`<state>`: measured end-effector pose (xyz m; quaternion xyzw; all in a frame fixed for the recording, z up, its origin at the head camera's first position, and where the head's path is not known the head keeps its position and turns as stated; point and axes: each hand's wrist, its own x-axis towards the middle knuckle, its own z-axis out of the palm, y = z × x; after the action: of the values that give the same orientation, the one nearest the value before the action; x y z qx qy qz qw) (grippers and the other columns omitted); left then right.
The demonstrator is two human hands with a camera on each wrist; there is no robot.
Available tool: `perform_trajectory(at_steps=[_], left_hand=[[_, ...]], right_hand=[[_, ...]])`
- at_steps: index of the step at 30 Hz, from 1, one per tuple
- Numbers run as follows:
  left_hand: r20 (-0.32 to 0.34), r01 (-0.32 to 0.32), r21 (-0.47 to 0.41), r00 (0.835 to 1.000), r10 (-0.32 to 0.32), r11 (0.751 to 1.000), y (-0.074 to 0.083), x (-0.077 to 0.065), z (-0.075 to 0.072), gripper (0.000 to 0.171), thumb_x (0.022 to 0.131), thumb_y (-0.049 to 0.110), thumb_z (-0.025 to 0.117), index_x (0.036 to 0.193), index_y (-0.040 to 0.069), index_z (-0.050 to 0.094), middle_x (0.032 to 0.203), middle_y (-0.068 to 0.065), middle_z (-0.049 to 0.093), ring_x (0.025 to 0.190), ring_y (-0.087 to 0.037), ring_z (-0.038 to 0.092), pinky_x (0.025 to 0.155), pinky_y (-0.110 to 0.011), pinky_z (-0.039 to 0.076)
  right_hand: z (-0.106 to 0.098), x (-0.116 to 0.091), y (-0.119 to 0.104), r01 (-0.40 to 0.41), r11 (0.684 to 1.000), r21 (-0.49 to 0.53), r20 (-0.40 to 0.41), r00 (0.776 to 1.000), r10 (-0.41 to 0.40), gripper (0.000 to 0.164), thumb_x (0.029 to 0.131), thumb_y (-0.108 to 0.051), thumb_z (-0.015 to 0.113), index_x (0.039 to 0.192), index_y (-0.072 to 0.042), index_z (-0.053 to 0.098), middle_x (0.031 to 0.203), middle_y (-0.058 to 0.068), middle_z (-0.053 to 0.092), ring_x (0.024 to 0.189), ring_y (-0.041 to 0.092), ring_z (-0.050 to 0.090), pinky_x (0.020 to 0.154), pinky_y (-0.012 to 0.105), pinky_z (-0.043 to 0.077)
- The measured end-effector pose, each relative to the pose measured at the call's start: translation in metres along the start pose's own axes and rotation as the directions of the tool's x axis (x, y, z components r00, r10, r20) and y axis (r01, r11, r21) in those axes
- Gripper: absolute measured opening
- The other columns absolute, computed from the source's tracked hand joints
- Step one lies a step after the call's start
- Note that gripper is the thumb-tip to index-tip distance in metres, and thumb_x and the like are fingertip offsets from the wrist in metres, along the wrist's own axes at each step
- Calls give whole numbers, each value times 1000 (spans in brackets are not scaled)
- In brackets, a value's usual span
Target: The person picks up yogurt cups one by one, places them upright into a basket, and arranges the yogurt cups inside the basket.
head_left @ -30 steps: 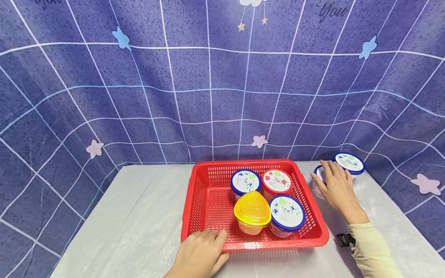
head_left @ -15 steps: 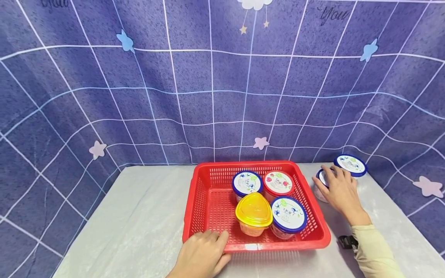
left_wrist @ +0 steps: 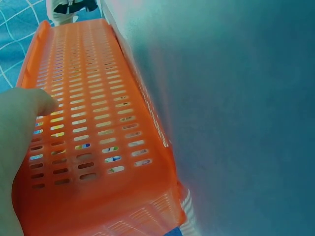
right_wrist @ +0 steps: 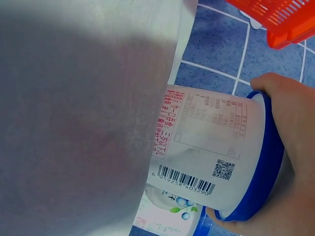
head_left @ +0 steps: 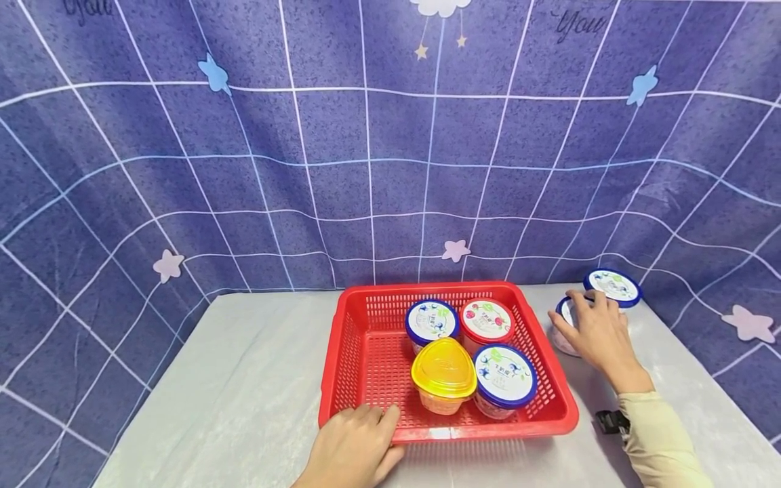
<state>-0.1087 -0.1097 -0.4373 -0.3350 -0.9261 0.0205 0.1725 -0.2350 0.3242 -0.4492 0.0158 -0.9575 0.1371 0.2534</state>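
Observation:
My left hand point(head_left: 354, 440) grips the front rim of the red plastic basket point(head_left: 350, 339), fingers over the edge and thumb point(left_wrist: 45, 102) on the outside wall. To the right of the basket, my right hand point(head_left: 601, 339) holds a tub point(right_wrist: 206, 142) with a blue lid, thumb and fingers around the lid's edge. The tub stands upright on the table, its side printed with a barcode and red writing. In the head view the hand hides much of its lid. Right behind it is another blue-lidded tub point(head_left: 613, 285).
Inside the basket's right half stand two blue-lidded tubs point(head_left: 432, 320) point(head_left: 505, 374), a red-lidded tub point(head_left: 488, 318) and a yellow-lidded cup point(head_left: 444, 369). A grey-white cloth covers the table point(head_left: 232, 379). A blue gridded curtain point(head_left: 390, 169) hangs behind it.
My right hand and the tub under it have shifted very slightly right and nearer. My left hand stays on the basket rim, and the basket's contents look the same.

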Motion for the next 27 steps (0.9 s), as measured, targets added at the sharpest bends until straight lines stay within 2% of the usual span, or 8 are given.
perform_trajectory(at_steps=[5,11,16,20,27], left_hand=[[-3,-2,3,1000,2,1000,-1,-1,0,38,82,53,70,87,18,57,59,6,49,49,-10,46,45,-22,31],[-35,-15,3,999,15,1000,-1,-2,2,37,82,51,71,87,17,57,58,6,48,48,-10,46,45,-21,30],[-45,-24,4,999,24,1000,-1,-1,3,38,83,51,71,89,16,58,58,7,48,48,-9,42,45,-21,29],[-66,-29,16,997,30,999,-1,-1,2,38,82,51,71,89,16,57,59,6,48,49,-11,45,45,-22,31],[-68,-29,24,997,31,999,-1,-2,2,38,83,51,70,89,16,56,59,6,48,50,-12,47,46,-22,32]], right_hand=[[-1,1,-2,15,1000,3,-3,1000,-15,59,88,-40,70,129,-1,53,125,34,46,111,59,42,79,71,33],[-5,1,-4,37,999,16,-11,999,-37,58,88,-38,70,128,0,54,125,35,46,112,59,42,79,73,33],[-13,3,-7,41,999,30,-20,999,-40,56,90,-38,68,130,-1,54,125,37,45,110,60,42,79,73,33],[-21,6,-11,42,999,35,-25,999,-41,56,92,-39,66,131,-2,53,126,38,45,109,61,43,79,73,33],[-36,8,-22,91,995,39,-101,991,-87,54,89,-37,69,129,-2,57,123,35,49,107,58,46,78,71,34]])
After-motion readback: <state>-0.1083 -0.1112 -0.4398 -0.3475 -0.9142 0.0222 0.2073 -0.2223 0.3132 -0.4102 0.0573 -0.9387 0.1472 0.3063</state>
